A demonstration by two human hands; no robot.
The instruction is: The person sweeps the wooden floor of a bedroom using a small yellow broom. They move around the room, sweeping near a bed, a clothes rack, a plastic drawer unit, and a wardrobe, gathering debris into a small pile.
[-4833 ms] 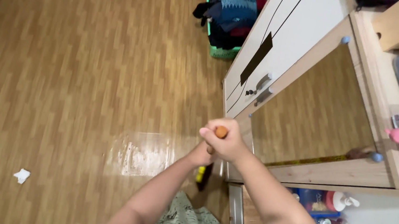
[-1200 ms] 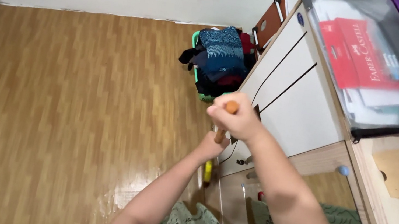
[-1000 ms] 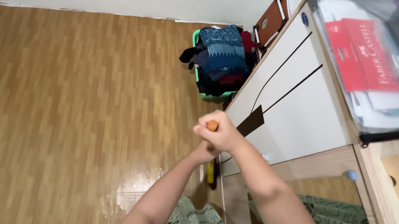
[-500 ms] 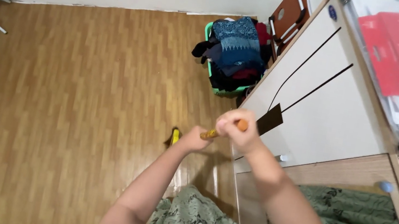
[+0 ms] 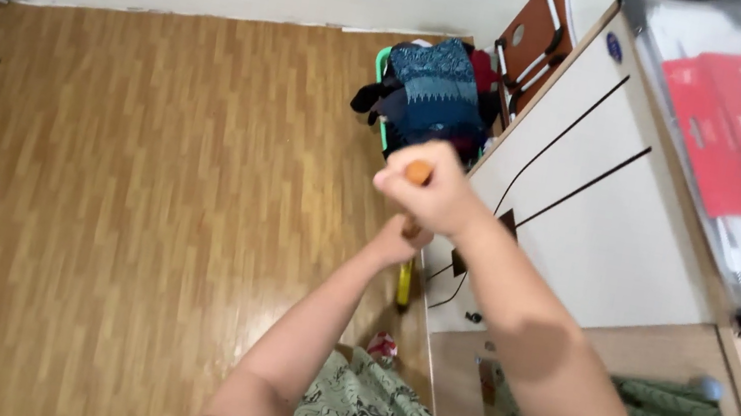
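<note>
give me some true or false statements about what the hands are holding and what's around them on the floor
1. Both hands grip one long handle. True: the right hand holds the orange top of the handle and the left hand grips it lower down.
2. The handle is lying flat on the floor. False: it stands nearly upright, its yellow lower part reaching toward the floor.
3. A green basket of clothes sits by the white cabinet. True.
4. The floor is grey tile. False: it is wood-pattern flooring.
5. The left hand is empty. False: it is closed on the handle.
</note>
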